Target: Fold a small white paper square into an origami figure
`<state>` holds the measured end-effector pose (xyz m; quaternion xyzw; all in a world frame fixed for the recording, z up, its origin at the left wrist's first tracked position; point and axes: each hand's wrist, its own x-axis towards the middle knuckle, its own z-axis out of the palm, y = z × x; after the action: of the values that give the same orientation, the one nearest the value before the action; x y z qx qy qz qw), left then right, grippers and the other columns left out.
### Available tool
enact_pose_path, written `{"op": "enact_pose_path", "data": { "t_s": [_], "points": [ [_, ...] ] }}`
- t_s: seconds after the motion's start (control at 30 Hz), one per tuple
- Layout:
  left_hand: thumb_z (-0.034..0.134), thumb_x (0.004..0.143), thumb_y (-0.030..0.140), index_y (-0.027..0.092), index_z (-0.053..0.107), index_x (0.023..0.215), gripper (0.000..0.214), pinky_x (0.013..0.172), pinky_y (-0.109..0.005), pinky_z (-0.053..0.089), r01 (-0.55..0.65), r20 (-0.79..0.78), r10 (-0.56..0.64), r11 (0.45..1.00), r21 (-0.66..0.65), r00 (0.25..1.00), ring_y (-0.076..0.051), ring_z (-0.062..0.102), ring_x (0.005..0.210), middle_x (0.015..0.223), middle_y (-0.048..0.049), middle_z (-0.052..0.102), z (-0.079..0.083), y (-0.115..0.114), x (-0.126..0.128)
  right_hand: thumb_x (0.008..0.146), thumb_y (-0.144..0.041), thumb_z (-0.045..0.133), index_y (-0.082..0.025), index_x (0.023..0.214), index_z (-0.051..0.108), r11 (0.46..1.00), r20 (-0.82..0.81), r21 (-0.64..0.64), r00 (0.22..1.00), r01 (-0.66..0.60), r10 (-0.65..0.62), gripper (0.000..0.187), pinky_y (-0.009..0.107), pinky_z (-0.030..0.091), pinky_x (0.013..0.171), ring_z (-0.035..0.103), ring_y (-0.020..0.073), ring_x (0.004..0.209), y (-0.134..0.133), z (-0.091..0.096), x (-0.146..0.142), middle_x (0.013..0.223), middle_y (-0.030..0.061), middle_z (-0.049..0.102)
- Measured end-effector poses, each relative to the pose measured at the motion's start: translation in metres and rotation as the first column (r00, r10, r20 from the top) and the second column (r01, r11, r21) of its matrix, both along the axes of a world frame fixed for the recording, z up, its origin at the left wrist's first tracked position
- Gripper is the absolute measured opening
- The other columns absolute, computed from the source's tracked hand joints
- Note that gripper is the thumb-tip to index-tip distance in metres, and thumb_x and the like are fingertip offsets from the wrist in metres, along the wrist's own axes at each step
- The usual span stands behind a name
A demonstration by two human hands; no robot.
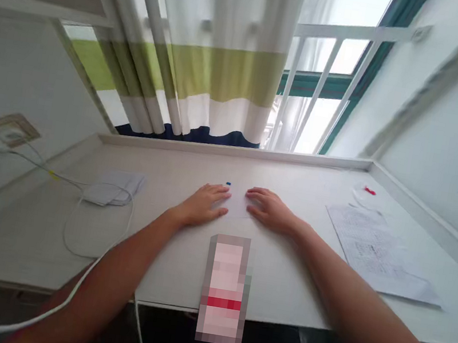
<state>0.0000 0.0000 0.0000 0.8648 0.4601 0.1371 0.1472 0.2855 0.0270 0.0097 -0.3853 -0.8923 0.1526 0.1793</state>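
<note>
My left hand (205, 204) lies palm down on the white desk, its fingers stretched toward the middle. Opposite it, my right hand (269, 208) also rests flat with fingers extended. Between them is a small white sheet of paper (238, 203), hard to tell from the desk top; the fingertips of both hands are at its sides. A tiny blue object (228, 183) sits just beyond my left fingertips, too small to name. Neither hand grips anything.
Written sheets (367, 248) lie at the right, with a small red item (370, 190) behind them. Folded papers (115, 188) and a looping white cable (130, 219) are at the left. A pixelated rectangular object (226, 287) with a plugged-in cable stands in front. Behind hangs a striped curtain (227, 72).
</note>
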Motion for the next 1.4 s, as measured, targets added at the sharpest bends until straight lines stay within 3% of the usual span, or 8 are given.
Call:
{"op": "enact_pose_path", "data": {
  "t_s": [0.17,0.4,0.6,0.77,1.03,1.27,1.4],
  "points": [
    [0.050,0.101,0.053,0.019,0.051,0.154,0.063,0.132,-0.053,0.019,-0.023,0.023,0.023,1.000,-0.006,0.999,-0.029,0.036,0.157,0.166,-0.0097,0.044,0.001,0.000,0.001,0.099,-0.039,0.061,-0.021,0.136,0.066,1.000,0.000,0.002,1.000,0.021,-0.021,0.042,0.055,0.040,0.121,0.051,0.0323,0.145,0.000,-0.001,0.002,0.152,0.0144,0.060],
    [0.057,0.098,0.045,0.012,0.056,0.148,0.060,0.129,-0.049,0.029,-0.077,0.134,0.069,0.995,0.059,0.989,-0.031,0.044,0.152,0.159,-0.0167,0.053,-0.004,0.002,0.002,0.098,-0.037,0.061,-0.020,0.131,0.066,0.996,-0.024,0.033,0.997,0.077,-0.077,0.037,0.058,0.039,0.118,0.055,0.0342,0.138,0.001,-0.003,-0.004,0.145,0.0133,0.065],
    [0.065,0.093,0.041,0.016,0.059,0.145,0.058,0.124,-0.051,0.038,-0.078,0.204,0.061,0.994,0.077,0.977,-0.032,0.054,0.142,0.150,-0.0153,0.061,-0.002,0.001,0.002,0.098,-0.036,0.062,-0.021,0.132,0.064,0.996,-0.031,0.036,0.996,0.080,-0.078,0.038,0.056,0.041,0.116,0.057,0.0341,0.135,0.001,-0.003,-0.005,0.141,0.0130,0.066],
    [0.069,0.091,0.039,0.019,0.059,0.144,0.057,0.122,-0.052,0.040,-0.066,0.241,0.047,0.995,0.070,0.969,-0.032,0.053,0.140,0.149,-0.0131,0.061,0.000,0.001,0.000,0.097,-0.036,0.062,-0.021,0.146,0.054,0.998,-0.043,0.029,0.997,0.062,-0.060,0.051,0.055,0.039,0.119,0.054,0.0325,0.140,0.001,-0.004,-0.006,0.149,0.0135,0.061],
    [0.074,0.086,0.030,0.023,0.061,0.140,0.056,0.118,-0.052,0.043,-0.054,0.428,0.030,0.998,0.043,0.903,-0.031,0.059,0.132,0.141,-0.0115,0.064,-0.003,0.002,-0.001,0.091,-0.030,0.068,-0.025,0.141,0.057,0.998,-0.138,0.012,0.989,0.054,-0.052,0.051,0.055,0.045,0.113,0.059,0.0320,0.130,-0.002,-0.001,-0.007,0.138,0.0119,0.063],
    [0.066,0.088,0.019,0.025,0.056,0.145,0.058,0.093,-0.039,0.058,-0.145,0.566,0.111,0.989,0.015,0.817,-0.019,0.064,0.096,0.116,-0.0070,0.066,-0.006,0.001,0.005,0.086,-0.020,0.071,-0.026,0.136,0.059,0.997,-0.230,0.021,0.971,0.075,-0.068,0.052,0.055,0.042,0.110,0.067,0.0258,0.106,-0.006,-0.001,-0.015,0.116,0.0067,0.066],
    [0.062,0.089,0.019,0.024,0.064,0.136,0.047,0.085,-0.034,0.059,-0.126,0.611,0.106,0.992,-0.010,0.784,-0.018,0.064,0.093,0.102,-0.0042,0.066,-0.004,-0.001,0.010,0.084,-0.021,0.070,-0.025,0.129,0.062,0.995,-0.285,-0.006,0.954,0.099,-0.097,0.046,0.048,0.049,0.099,0.066,0.0238,0.096,-0.006,0.000,-0.015,0.107,0.0055,0.066]
  ]
}}
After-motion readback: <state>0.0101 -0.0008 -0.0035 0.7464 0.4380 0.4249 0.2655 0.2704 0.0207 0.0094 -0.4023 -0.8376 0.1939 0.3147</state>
